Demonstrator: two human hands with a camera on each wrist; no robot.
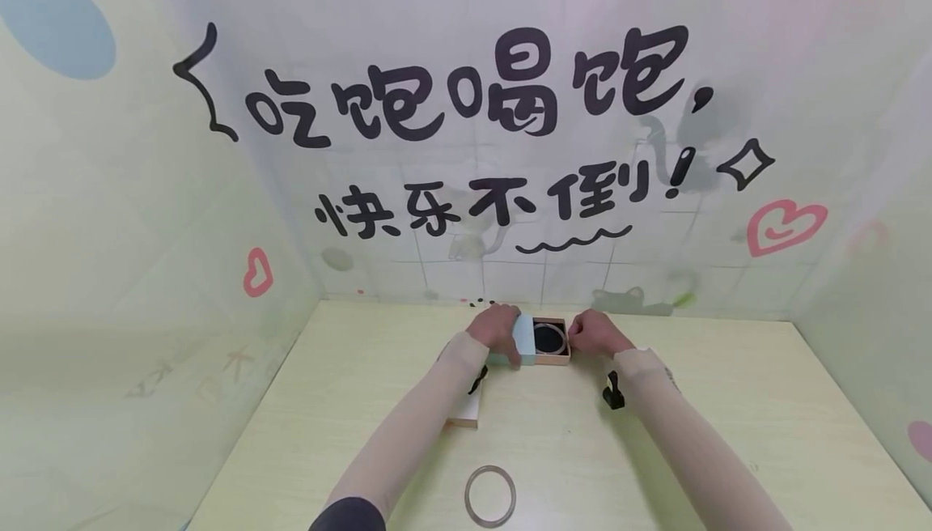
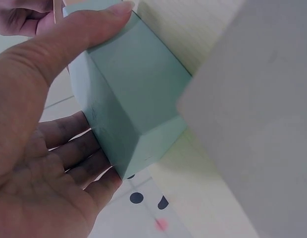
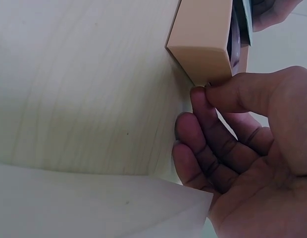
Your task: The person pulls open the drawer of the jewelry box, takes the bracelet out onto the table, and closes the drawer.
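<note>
Pale sleeves (image 1: 408, 426) nearest, both forearms reaching forward over a light wood-grain table (image 1: 349, 434); dark cloth (image 1: 349, 515) above the left elbow. On the tabletop near the bottom edge, between the forearms, a loose bangle (image 1: 468, 497) lies flat, well apart from both hands.

Farther off, close to the back wall: a pale green box sleeve (image 1: 526, 341), with a peach-coloured tray (image 1: 561, 359) standing partly out of its right end. Tray holds a second bangle (image 1: 565, 341), ring lying round a black insert (image 1: 549, 338).

Left hand (image 1: 498, 329) clamped on the box sleeve: thumb along one face, fingers against another, as the left wrist view shows. Right hand (image 1: 595, 333) at the tray's outer end, thumb and forefinger together at its edge, other fingers curled loosely below. Whether they nip the tray wall or a small tab on it, I cannot quite tell; the contact point is tiny and shadowed.

Beside the left forearm and partly hidden by it, a white box (image 1: 464, 411) with a peach edge. Black wrist mount (image 1: 613, 392) under the right wrist. Back wall (image 1: 466, 159) bears large black characters and a pink heart (image 1: 753, 231).
</note>
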